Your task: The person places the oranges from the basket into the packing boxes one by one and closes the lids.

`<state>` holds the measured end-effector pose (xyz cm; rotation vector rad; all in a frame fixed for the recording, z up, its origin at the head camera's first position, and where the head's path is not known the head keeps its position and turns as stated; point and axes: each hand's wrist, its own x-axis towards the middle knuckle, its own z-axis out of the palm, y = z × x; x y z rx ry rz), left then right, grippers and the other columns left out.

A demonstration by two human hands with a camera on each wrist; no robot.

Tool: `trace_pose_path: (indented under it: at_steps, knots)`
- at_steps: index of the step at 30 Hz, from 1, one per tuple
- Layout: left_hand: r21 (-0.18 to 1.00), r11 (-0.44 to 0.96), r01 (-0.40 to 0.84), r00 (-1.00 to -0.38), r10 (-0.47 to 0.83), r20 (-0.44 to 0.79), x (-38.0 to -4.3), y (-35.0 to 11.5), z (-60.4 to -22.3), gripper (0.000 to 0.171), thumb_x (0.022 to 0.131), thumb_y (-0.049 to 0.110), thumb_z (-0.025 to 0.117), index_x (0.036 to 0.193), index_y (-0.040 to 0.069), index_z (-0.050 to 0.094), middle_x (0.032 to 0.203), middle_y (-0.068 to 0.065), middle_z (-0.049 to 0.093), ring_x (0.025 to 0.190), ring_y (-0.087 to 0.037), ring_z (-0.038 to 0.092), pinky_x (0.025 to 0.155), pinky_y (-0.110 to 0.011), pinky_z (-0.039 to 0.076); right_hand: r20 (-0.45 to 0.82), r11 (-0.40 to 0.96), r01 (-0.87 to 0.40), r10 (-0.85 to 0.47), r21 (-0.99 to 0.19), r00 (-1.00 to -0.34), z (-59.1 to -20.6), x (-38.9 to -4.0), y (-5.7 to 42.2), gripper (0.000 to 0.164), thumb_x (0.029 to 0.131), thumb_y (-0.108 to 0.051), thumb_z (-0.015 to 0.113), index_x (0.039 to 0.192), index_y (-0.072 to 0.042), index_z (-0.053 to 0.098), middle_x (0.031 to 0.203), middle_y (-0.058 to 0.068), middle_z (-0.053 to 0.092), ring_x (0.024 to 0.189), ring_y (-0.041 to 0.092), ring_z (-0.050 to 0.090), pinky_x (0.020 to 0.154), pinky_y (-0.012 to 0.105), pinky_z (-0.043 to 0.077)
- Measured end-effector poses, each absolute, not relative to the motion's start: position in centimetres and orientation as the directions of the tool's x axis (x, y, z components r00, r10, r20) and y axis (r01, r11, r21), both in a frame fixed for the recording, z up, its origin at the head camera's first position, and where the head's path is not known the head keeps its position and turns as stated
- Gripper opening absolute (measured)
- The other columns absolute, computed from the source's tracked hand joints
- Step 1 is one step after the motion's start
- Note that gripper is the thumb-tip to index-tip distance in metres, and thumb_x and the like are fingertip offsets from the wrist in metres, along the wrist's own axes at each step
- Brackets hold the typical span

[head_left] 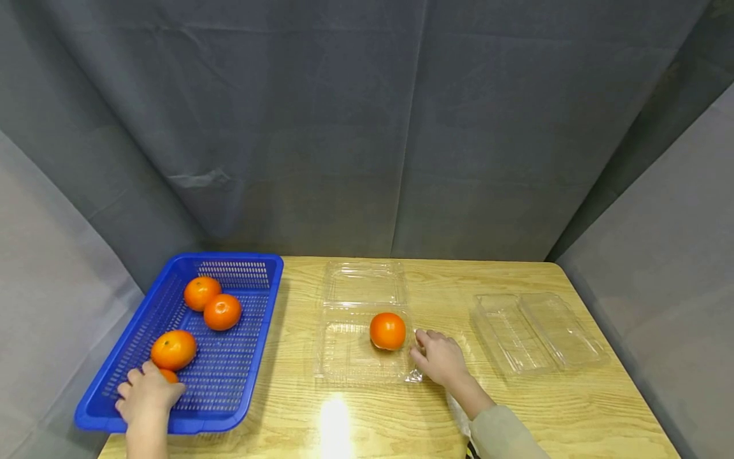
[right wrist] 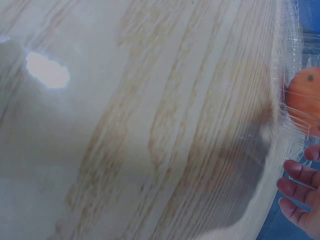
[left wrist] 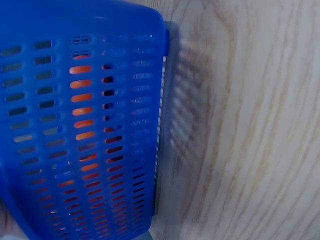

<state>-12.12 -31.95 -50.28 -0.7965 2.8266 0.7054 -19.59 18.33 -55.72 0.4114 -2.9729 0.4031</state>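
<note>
My left hand (head_left: 146, 395) is inside the blue basket (head_left: 265, 344), its fingers and thumb around an orange (head_left: 169, 375) that it mostly covers. Just beyond it sits another orange (head_left: 174, 349). Through the basket's slots, the left wrist view shows bits of orange colour (left wrist: 82, 110); the fingers' grip is hidden there. An open clear plastic clamshell box (head_left: 350, 357) stands mid-table with one orange (head_left: 387, 331) in its near half. My right hand (head_left: 441, 359) is by the box's right edge, holding nothing, fingers loosely bent and apart in the right wrist view.
Two more oranges (head_left: 212, 303) lie together towards the basket's far end. A second open clear box (head_left: 516, 338) stands on the right of the wooden table (head_left: 287, 408). Grey cloth (head_left: 344, 140) hangs behind and at both sides.
</note>
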Motion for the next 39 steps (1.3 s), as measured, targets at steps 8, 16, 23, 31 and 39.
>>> trace_pose_path:
  at_steps: [8, 16, 23, 31, 39]
  knots:
    - [0.393, 0.751, -0.530, -0.848, -0.468, -0.249, -12.13, -32.07, -50.21, 0.076, 0.070, 0.018, 0.066, 0.117, -0.022, 0.022, 0.109, -0.046, 0.021, 0.104, -0.064, 0.020, 0.084, -0.069, 0.023, 0.140, 0.927, -0.283, -0.255, -0.247, -0.957, -55.67, -19.59, 18.35, 0.012, 0.084, -0.029, 0.055, 0.080, -0.019, 0.052, 0.069, -0.006, 0.048, 0.067, 0.015, 0.049, 0.057, 0.033, 0.037]
    - [0.355, 0.761, -0.543, -0.840, -0.480, -0.255, -12.43, -32.15, -50.34, 0.074, 0.072, 0.015, 0.065, 0.120, -0.021, 0.022, 0.110, -0.045, 0.023, 0.106, -0.062, 0.022, 0.085, -0.068, 0.026, 0.146, 0.928, -0.284, -0.255, -0.243, -0.956, -55.68, -19.55, 18.35, 0.013, 0.084, -0.030, 0.055, 0.085, -0.017, 0.055, 0.073, -0.005, 0.051, 0.073, 0.018, 0.053, 0.061, 0.035, 0.041]
    - [0.325, 0.758, -0.566, -0.824, -0.511, -0.244, -12.60, -32.03, -50.61, 0.068, 0.075, 0.013, 0.060, 0.120, -0.020, 0.022, 0.111, -0.044, 0.023, 0.107, -0.060, 0.023, 0.086, -0.067, 0.027, 0.146, 0.927, -0.285, -0.255, -0.244, -0.956, -55.73, -19.53, 18.35, 0.014, 0.084, -0.030, 0.055, 0.088, -0.017, 0.056, 0.073, -0.004, 0.052, 0.073, 0.019, 0.053, 0.061, 0.036, 0.041]
    - [0.339, 0.756, -0.560, -0.828, -0.518, -0.215, -12.68, -31.94, -50.86, 0.068, 0.074, 0.009, 0.060, 0.121, -0.021, 0.021, 0.113, -0.045, 0.021, 0.109, -0.062, 0.020, 0.086, -0.069, 0.025, 0.146, 0.929, -0.283, -0.254, -0.239, -0.956, -55.75, -19.56, 18.33, 0.013, 0.084, -0.031, 0.055, 0.086, -0.018, 0.055, 0.072, -0.005, 0.051, 0.071, 0.017, 0.052, 0.060, 0.035, 0.040]
    - [0.351, 0.751, -0.559, -0.829, -0.519, -0.209, -12.66, -31.81, -50.69, 0.076, 0.071, 0.009, 0.067, 0.121, -0.022, 0.020, 0.114, -0.046, 0.020, 0.108, -0.063, 0.019, 0.085, -0.071, 0.024, 0.150, 0.926, -0.291, -0.260, -0.240, -0.954, -55.68, -19.53, 18.34, 0.012, 0.084, -0.030, 0.055, 0.081, -0.019, 0.052, 0.069, -0.006, 0.047, 0.066, 0.015, 0.048, 0.057, 0.032, 0.037]
